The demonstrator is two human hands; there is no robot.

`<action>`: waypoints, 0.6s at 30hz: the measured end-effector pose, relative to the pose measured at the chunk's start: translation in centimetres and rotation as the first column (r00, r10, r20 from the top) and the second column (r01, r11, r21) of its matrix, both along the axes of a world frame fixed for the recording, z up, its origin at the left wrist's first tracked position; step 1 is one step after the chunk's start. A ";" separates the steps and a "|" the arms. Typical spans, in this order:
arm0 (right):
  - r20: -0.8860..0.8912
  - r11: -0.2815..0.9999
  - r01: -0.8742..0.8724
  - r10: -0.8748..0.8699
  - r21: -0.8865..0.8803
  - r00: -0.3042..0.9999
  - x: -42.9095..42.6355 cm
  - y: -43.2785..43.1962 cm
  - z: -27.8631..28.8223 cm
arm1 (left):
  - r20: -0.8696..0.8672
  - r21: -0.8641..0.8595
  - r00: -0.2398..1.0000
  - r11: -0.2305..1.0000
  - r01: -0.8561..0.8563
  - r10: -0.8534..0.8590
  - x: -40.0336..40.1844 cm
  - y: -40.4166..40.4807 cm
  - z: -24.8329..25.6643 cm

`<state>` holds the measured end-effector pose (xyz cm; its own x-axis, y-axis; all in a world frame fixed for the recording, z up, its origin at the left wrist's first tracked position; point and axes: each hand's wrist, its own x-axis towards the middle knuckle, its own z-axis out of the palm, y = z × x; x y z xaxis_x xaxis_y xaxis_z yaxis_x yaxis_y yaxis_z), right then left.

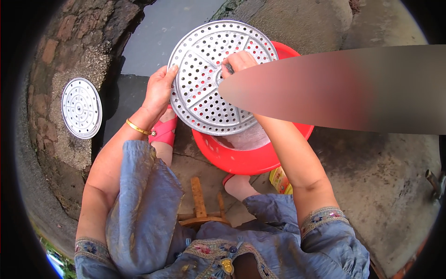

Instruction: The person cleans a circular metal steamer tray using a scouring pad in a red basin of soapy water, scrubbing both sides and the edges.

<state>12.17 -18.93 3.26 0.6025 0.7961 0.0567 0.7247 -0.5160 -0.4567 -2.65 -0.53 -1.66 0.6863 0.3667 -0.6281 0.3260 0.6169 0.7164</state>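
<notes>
A round perforated metal steamer rack point(205, 78) is tilted over a red plastic basin point(240, 164). At its left edge, my left hand point(161, 85) grips the rim with the thumb on top; a gold bangle circles that wrist. Near the centre of the rack, my right hand point(240, 61) presses a small dark scouring pad point(229, 68), probably steel wool, against the perforated surface. A blurred patch hides part of the right hand and forearm. Cloudy greyish water point(249, 139) shows in the basin below the rack.
A second perforated metal rack point(82, 108) rests on the rough stone and brick ledge at left. Dark water or wet ground point(153, 38) lies beyond. A wooden stool point(198, 198) is beneath me, and a yellow container point(280, 179) stands beside the basin. A metal pipe point(433, 183) is at far right.
</notes>
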 end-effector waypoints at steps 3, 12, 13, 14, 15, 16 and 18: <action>-0.019 0.996 -0.074 0.075 0.058 0.997 0.3 -3.3 -0.3 | -0.020 0.037 0.999 0.998 -0.050 0.050 -0.4 0.4 0.3; 0.112 0.988 0.011 -0.028 0.154 0.993 0.2 0.4 -0.1 | 0.000 0.042 0.999 0.999 0.033 -0.033 0.2 0.5 0.9; 0.141 0.987 -0.015 -0.009 0.162 0.990 0.2 0.7 -0.3 | 0.000 0.038 0.999 0.999 0.032 -0.032 0.3 0.4 0.7; 0.132 0.990 0.000 -0.019 0.143 0.991 0.2 0.5 -0.3 | -0.009 0.057 1.000 0.998 0.024 -0.024 0.3 0.1 0.4; 0.130 0.989 -0.004 -0.016 0.146 0.991 -0.3 0.2 -0.3 | -0.023 0.083 1.000 0.996 0.014 -0.012 0.2 0.3 0.2; 0.134 0.990 0.012 -0.031 0.143 0.990 -1.2 -0.7 -0.4 | -0.025 0.087 1.000 0.996 0.009 -0.007 0.0 0.4 0.3; 0.160 0.995 0.003 -0.019 0.100 0.987 -2.3 -2.6 -0.1 | -0.047 0.075 0.997 0.995 -0.059 0.062 -0.4 0.0 0.7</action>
<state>9.82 -21.53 3.20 0.5877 0.7752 0.2316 0.7874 -0.4822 -0.3841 -3.02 -0.51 -0.97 0.6305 0.4529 -0.6303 0.3256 0.5828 0.7446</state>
